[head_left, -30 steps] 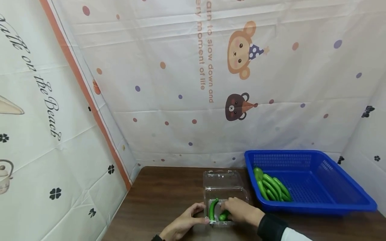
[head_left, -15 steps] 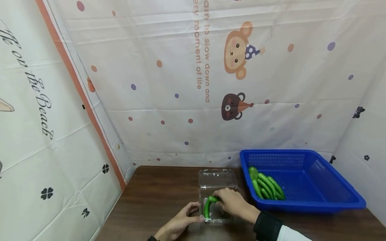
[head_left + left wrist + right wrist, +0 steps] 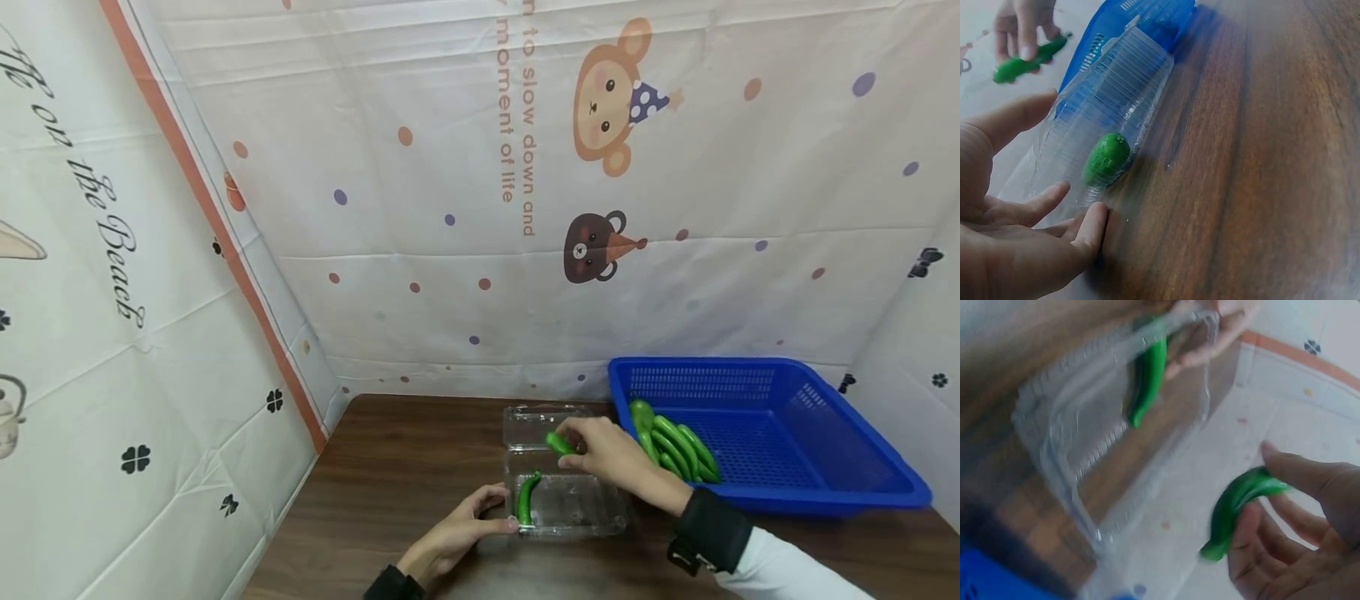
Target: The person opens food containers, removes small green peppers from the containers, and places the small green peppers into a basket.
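Note:
A green chili pepper (image 3: 558, 443) is pinched in my right hand (image 3: 600, 450), raised over the hinge area of a clear plastic clamshell box (image 3: 577, 508). The right wrist view shows this held pepper (image 3: 1232, 512) as curved, between thumb and fingers. Inside the box, a second green chili pepper (image 3: 527, 498) lies along the left wall, its stem end pointing away from me. My left hand (image 3: 461, 529) touches the box's left side and front-left corner, fingers loosely bent and thumb apart. In the left wrist view, that pepper's end (image 3: 1107, 157) shows through the plastic.
Right of the box stands a blue perforated basket (image 3: 787, 492) with several green peppers (image 3: 678, 446) piled at its left side. The box's lid (image 3: 525, 427) lies folded back toward the wall. A printed cloth (image 3: 420, 333) hangs behind the brown wooden table (image 3: 405, 467).
My right hand lifts a pepper out of the box's right part, moving away from me and up over the lid side. The left hand stays at the box's left edge.

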Demonstrator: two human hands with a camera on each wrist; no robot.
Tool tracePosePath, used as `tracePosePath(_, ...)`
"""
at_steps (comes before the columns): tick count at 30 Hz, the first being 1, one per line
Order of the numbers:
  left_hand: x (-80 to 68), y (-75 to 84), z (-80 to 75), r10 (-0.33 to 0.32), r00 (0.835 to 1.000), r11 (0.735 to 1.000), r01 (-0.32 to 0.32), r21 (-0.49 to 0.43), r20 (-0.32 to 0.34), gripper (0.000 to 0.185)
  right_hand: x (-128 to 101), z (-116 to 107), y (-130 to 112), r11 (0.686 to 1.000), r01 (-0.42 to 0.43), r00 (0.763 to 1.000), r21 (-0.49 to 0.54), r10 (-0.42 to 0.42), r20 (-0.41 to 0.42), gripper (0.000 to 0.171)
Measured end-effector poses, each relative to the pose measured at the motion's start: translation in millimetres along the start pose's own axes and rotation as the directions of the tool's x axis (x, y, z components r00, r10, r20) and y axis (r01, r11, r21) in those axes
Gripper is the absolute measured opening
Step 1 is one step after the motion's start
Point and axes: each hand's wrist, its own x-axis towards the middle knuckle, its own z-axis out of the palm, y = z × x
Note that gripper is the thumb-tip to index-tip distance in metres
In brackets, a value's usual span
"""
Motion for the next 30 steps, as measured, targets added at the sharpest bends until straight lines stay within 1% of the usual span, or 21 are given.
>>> tracePosePath(4,0.8,0.0,1.6,0.004,1.000,1.000,-0.004,-0.003,0.004,0.066,-2,-20,10,0.997,0.070,0.994,-0.035,-0.072,-0.085,0.034)
tracePosePath(9,0.8,-0.4,0.0,0.006,1.000,1.000,-0.006,-0.004,0.013,0.066,-7,-38,24,0.995,0.062,0.981,-0.073,-0.074,-0.180,0.031)
tracePosePath(12,1.7,-0.9,-1.5,0.002,1.000,1.000,-0.002,-0.003,0.021,0.066,-11,-45,32,0.994,0.070,0.968,-0.079,-0.087,-0.237,0.030)
tracePosePath(15,3.6,-1.2,-2.4,0.000,1.000,1.000,0.000,-0.001,0.027,0.066,-14,-51,39,0.993,0.084,0.954,-0.088,-0.106,-0.281,0.033)
tracePosePath(18,3.4,-0.4,-2.8,0.002,1.000,1.000,-0.002,-0.001,0.027,0.066,-14,-56,42,0.991,0.090,0.947,-0.095,-0.114,-0.300,0.037)
tracePosePath(20,2.9,0.5,-2.5,0.004,1.000,1.000,-0.004,-0.003,0.026,0.066,-13,-59,44,0.992,0.076,0.945,-0.098,-0.103,-0.310,0.040)
tracePosePath(26,0.5,1.7,-1.9,-0.001,1.000,1.000,0.001,-0.013,0.022,0.065,-12,-66,46,0.992,0.034,0.950,-0.122,-0.070,-0.304,0.043)
tracePosePath(30,-0.1,1.1,-2.5,-0.004,1.000,1.000,0.004,-0.016,0.022,0.065,-14,-67,50,0.990,0.029,0.947,-0.138,-0.072,-0.315,0.043)
